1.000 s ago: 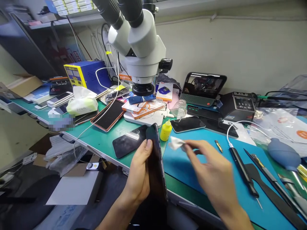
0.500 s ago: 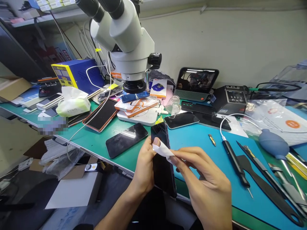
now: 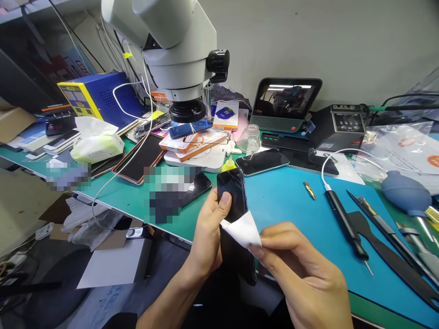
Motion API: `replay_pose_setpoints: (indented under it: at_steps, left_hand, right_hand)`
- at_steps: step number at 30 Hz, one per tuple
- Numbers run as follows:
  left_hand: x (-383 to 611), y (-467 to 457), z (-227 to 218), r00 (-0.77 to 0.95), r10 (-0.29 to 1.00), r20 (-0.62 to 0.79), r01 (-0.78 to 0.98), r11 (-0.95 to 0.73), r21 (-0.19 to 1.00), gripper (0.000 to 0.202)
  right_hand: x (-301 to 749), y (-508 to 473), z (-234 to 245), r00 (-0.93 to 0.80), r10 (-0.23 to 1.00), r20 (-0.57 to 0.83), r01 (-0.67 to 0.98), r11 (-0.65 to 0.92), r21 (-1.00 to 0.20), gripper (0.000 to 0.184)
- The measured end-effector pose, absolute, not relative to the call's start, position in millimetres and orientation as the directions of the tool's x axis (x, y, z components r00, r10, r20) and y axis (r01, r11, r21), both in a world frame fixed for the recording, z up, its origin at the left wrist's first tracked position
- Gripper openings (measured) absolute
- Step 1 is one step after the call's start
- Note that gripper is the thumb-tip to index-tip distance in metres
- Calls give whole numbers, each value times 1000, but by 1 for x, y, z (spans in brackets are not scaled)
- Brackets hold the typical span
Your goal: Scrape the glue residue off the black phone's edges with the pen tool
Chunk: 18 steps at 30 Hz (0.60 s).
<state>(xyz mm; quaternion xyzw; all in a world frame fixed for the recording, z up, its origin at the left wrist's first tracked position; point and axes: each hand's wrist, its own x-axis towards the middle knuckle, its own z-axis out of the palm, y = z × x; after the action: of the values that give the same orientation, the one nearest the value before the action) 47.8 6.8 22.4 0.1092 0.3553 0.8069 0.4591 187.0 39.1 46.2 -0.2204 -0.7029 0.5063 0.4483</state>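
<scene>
A black smartphone [image 3: 233, 208] is held upright and tilted at the bench's front edge, its dark glass facing me. My left hand [image 3: 207, 228] grips it along the left side, the thumb lying on the glass. A small white wipe [image 3: 244, 230] lies across the phone's middle, below that thumb. My right hand [image 3: 305, 269] pinches the wipe's right end between thumb and fingertips, just beyond the phone's right edge. Behind the hands, another black phone [image 3: 200, 187] lies on the green bench, partly blurred out.
A microscope [image 3: 181, 59] overhangs the bench. On the blue mat [image 3: 281, 201] lie an electric screwdriver [image 3: 345, 221], a black spatula-like tool [image 3: 387, 256] and a small brass bit [image 3: 309, 190]. A blue air blower [image 3: 406, 192] is at right, a tissue pack [image 3: 98, 144] at left.
My right hand has drawn the wipe down and to the right. My left thumb, earlier touching the wipe, now rests on the glass above it. The view has shifted slightly.
</scene>
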Motion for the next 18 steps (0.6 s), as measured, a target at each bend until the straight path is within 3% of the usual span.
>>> replay_pose_setpoints:
  at_steps: [6,14,18]
  left_hand:
    - [48,6,25,-577,797,-178,-664,-331,670,44]
    - [50,5,28,-590,782,-202,-642,-302,704,47]
    - [49,3,28,-593,780,-202,-622,-285,729,49]
  right_hand:
    - [165,50,48,-436,784,442,-164,414,-896,11]
    - [197,27,38,-485,732,478,-114,488,-865,13]
    - [186,28,40,-426,776,464,-59,488,-871,13]
